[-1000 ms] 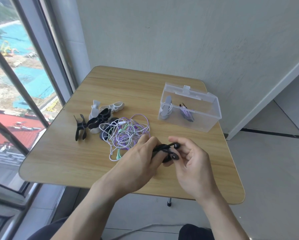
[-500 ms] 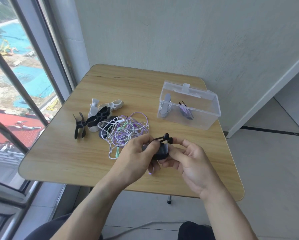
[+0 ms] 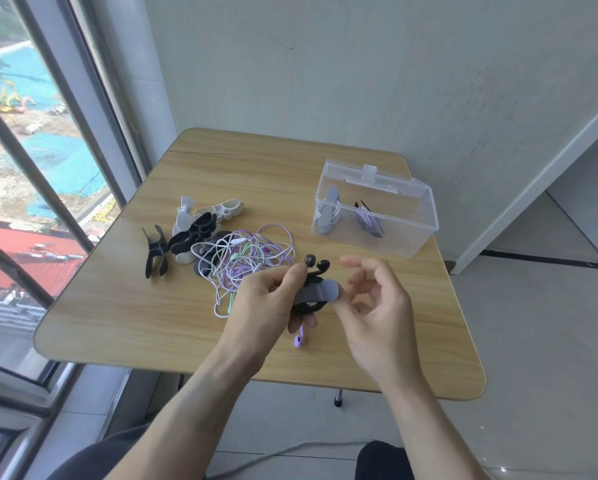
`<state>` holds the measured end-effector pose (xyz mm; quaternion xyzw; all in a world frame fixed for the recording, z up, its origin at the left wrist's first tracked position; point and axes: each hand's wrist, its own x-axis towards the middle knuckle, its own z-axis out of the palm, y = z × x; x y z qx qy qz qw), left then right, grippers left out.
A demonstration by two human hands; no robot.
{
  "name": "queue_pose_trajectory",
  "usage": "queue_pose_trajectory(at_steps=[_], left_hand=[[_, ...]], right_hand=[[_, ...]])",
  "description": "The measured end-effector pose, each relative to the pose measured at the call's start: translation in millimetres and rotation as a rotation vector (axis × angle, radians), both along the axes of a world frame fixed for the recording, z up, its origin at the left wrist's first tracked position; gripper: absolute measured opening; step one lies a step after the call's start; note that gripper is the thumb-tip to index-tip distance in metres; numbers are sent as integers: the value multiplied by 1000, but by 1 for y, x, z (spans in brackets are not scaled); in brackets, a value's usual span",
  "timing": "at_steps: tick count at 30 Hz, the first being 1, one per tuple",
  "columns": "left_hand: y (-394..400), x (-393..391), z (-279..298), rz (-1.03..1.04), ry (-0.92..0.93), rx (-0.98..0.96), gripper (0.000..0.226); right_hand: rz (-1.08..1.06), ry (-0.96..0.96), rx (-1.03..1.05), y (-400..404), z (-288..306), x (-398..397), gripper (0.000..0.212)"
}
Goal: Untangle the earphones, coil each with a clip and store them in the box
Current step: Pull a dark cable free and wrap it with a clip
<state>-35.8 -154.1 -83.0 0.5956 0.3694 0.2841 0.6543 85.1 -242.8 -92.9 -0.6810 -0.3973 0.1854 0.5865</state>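
Clearly held, for now: black earphones (image 3: 316, 268) coiled and gripped in left hand (image 3: 273, 303) just above table (image 3: 134, 306), grey clip (image 3: 320, 292) wrapped across the coil, two buds poking up past the thumb. Right hand (image 3: 377, 306) loose and slack-fingered just beside the clip, gripping nothing; whether a fingertip touches the clip end, cannot tell.

Risks, as judgement only:
- Clip perhaps not fully latched; any easing of the left grip likely to let the coil spring loose.
- Buds free above the fist, prone to snagging on the box rim on the way in.
- Purple earbud (image 3: 299, 339) lying right under the left hand, its cord trailing back to the tangle (image 3: 245, 261); could catch and drag along.

Containers:
- Clear box (image 3: 411, 244) on far right of table, well apart from the hands, lid tipped back, mouth open.
- Inside, left: white earphones in a grey clip (image 3: 328, 211), standing on end.
- Inside, middle: purple earphones in a black clip (image 3: 368, 220), leaning.
- Right part of box bare, room enough by the look of it.

Spare clips (image 3: 190, 233), black and white, heaped left of the tangle.
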Motion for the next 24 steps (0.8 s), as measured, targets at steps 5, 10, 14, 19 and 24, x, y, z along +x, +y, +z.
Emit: queue_pose_trajectory(at_steps=[5,10,14,19,24], left_hand=[[6,-3,5,-38,48,-57,37],[11,-10,12,-167,88,-81,39],[9,-7,9,-91,57,-104,35],[3,0,4,44,57,-175,32],[4,4,2,157,43,-223,15]], right_hand=[[438,468,100,-2,9,13,53],[406,411,-18,-5,10,13,24],[336,461,-8,0,9,10,19],[209,530,27,7,5,2,17],[203,310,20,6,5,3,25]])
